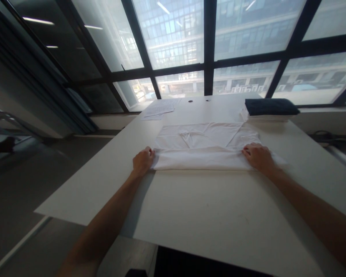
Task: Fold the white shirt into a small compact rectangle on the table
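The white garment (204, 148) lies flat at the centre of the frame on the white desk (207, 215), partly folded, with its near portion doubled over into a band. The left hand (143, 161) grips the band's left end; its fingers are curled closed on the fabric. The right hand (258, 157) rests on the band's right end, fingers bent down onto the cloth and apparently pinching it, though the grip itself is hidden beneath the hand.

For a clean fold, judged from this layout: keep both ends level, maintain even tension across the band, and align the folded edge parallel to the desk's near edge.

At upper right, a dark folded cloth (271, 106) sits on a pale stack. Papers (161, 108) lie at upper centre-left; their content is unreadable. The garment's type cannot be determined.
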`<state>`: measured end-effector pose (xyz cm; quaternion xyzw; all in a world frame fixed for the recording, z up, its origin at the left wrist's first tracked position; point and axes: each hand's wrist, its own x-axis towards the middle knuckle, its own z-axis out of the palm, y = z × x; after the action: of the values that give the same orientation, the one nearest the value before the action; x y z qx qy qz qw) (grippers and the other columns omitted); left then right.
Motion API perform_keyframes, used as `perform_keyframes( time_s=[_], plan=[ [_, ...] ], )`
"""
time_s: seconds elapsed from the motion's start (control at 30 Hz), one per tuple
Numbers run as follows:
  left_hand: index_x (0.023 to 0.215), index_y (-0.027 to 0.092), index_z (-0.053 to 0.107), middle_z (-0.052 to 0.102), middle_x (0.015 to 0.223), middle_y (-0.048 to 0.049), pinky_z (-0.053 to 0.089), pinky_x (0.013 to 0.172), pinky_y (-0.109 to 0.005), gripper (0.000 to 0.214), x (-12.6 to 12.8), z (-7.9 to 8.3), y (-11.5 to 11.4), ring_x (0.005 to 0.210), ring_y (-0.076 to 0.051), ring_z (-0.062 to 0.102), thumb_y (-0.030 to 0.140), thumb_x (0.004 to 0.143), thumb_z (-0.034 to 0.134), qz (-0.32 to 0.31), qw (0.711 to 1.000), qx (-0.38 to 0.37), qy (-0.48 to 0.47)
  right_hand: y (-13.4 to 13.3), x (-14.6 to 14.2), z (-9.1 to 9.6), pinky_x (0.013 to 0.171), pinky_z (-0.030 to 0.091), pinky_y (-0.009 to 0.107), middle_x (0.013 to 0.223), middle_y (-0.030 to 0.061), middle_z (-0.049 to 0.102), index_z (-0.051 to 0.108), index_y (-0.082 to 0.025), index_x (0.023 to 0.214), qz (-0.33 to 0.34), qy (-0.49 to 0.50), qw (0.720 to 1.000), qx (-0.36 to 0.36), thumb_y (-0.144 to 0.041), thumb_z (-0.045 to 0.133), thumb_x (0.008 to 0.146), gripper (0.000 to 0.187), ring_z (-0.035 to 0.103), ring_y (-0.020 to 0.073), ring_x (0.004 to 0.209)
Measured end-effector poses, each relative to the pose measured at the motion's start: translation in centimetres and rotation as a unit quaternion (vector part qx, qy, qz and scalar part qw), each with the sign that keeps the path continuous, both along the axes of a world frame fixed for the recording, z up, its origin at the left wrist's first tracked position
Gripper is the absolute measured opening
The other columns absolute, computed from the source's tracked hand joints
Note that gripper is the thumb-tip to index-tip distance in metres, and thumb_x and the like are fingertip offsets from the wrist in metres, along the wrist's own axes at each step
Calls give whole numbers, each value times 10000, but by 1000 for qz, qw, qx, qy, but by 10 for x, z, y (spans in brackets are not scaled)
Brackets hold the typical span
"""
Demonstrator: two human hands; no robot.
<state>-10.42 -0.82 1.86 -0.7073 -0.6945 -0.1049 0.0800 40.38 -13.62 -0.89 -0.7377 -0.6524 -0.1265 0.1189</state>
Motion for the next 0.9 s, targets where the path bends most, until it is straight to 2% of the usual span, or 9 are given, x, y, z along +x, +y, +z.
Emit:
perform_keyframes(
  time_s=[0.1,0.17,0.23,0.33,0.4,0.5,0.77,0.9],
  plan=[
    [1291,156,619,682,1240,-159,488,977,-426,407,11,8,-9,1146,-308,634,361,1006,413,-81,993,85,-16,0,0,-1,782,410,371,1051,127,717,727,-161,1029,8,0,999,31,-296,540,978,237,623,293,996],
    [1361,154,581,637,1355,-143,434,1078,-423,429,31,12,-22,1258,-282,578,328,1020,389,-165,980,108,-31,1,-3,0,802,423,386,1070,131,711,723,-157,1051,12,-1,998,65,-291,514,985,256,616,302,1011],
    [1430,162,534,577,1461,-122,362,1163,-406,462,59,12,-37,1359,-247,513,347,1049,348,-262,961,83,-35,1,-8,1,827,434,400,1082,137,706,717,-154,1053,25,2,994,102,-281,477,997,278,610,304,1017],
    [1531,204,432,456,1586,-83,238,1242,-454,516,98,4,-55,1500,-230,349,401,1080,278,-348,937,1,-11,-1,-17,3,883,444,411,1092,138,705,709,-153,1046,75,22,986,146,-267,453,1001,284,603,296,1036],
    [1566,227,381,378,1632,-72,217,1244,-503,545,113,-5,-60,1538,-248,274,446,1084,251,-358,932,-53,8,-2,-22,3,926,443,413,1098,130,707,706,-156,1053,119,42,979,159,-265,454,1000,280,604,286,1052],
    [1594,252,331,304,1665,-68,223,1229,-555,583,116,-16,-58,1554,-279,220,502,1080,220,-342,934,-99,21,-4,-30,2,982,437,415,1105,123,711,703,-162,1074,174,69,970,153,-273,454,1000,283,606,277,1080],
    [1611,287,296,283,1672,-66,197,1230,-566,582,111,-22,-53,1558,-288,203,508,1078,220,-336,936,-100,11,-12,-48,12,1098,406,472,1324,141,660,665,-173,1258,229,119,964,70,-263,406,1007,373,557,276,1264],
    [1604,303,312,302,1667,-63,210,1226,-554,566,112,-24,-54,1552,-286,226,499,1078,239,-339,937,-88,10,-17,-81,16,1171,347,488,1501,142,548,594,-171,1393,293,108,949,41,-285,379,1034,434,433,263,1432]
  ],
)
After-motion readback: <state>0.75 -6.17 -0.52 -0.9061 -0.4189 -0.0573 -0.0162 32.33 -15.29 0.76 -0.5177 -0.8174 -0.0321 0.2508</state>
